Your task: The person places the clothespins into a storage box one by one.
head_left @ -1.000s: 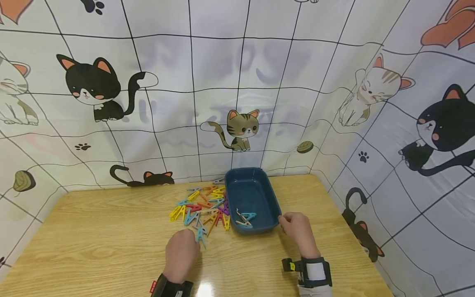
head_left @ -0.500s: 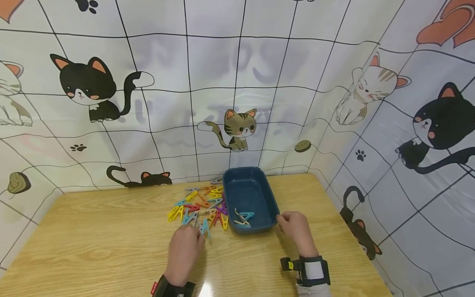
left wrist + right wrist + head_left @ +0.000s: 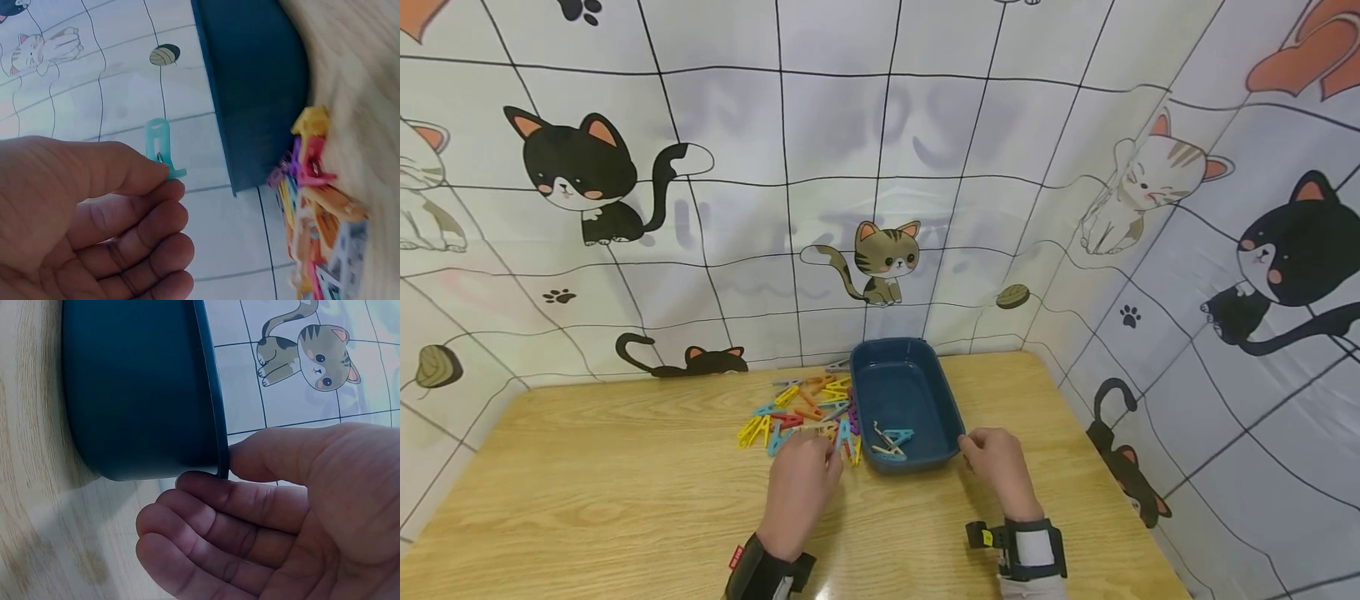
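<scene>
My left hand (image 3: 801,483) pinches a light blue clothespin (image 3: 158,145) between thumb and forefinger, with the other fingers curled below. In the head view it is in front of the clothespin pile and left of the blue plastic basin (image 3: 913,400). My right hand (image 3: 1000,467) grips the basin's near right corner, thumb on one side of the rim and forefinger on the other, as the right wrist view shows. Inside the basin, a few light blue and cream clothespins (image 3: 891,450) lie at the near end.
A pile of mixed-colour clothespins (image 3: 786,417), yellow, red, orange, blue and purple, spreads along the basin's left side on the wooden table (image 3: 625,483). Behind the table and to the right hangs a white grid sheet (image 3: 730,225) printed with cats.
My left hand has moved right and forward towards the basin, carrying the light blue clothespin. The right hand keeps its grip on the basin's corner.
</scene>
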`<control>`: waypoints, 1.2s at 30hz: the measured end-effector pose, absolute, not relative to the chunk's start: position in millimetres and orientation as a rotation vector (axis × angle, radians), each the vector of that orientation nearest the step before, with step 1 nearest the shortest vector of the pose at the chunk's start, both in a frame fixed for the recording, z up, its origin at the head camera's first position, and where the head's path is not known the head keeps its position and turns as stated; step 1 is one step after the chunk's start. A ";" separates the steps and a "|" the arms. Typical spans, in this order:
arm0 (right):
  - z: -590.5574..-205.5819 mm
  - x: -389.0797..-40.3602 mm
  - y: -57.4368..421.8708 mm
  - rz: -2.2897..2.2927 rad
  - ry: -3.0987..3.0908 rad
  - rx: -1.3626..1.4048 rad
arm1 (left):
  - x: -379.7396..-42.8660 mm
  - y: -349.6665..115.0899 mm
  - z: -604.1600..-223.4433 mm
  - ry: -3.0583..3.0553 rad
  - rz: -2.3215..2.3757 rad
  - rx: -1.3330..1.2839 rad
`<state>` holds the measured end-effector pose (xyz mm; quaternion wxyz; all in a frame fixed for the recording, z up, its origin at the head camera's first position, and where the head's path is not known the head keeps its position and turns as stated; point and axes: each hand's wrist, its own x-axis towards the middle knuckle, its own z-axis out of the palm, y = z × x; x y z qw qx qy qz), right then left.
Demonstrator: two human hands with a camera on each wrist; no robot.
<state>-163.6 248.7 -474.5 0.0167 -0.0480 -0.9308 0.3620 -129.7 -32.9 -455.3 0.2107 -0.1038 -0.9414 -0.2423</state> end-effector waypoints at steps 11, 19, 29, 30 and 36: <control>-472.8 -163.8 248.7 1.123 -2.905 -0.149 | -148.1 -6.5 -452.4 -2.560 -0.641 -0.412; -474.0 -164.6 248.5 1.131 -2.902 -0.157 | -156.0 9.2 -453.5 -2.542 -0.415 -0.486; -472.3 -165.0 248.6 1.103 -2.923 -0.163 | -167.9 26.4 -448.1 -2.584 -0.153 -0.494; -472.2 -165.0 248.4 1.101 -2.923 -0.162 | -168.4 27.6 -447.7 -2.593 -0.129 -0.489; -472.7 -164.5 248.2 1.118 -2.918 -0.160 | -173.0 34.0 -449.8 -2.637 -0.081 -0.436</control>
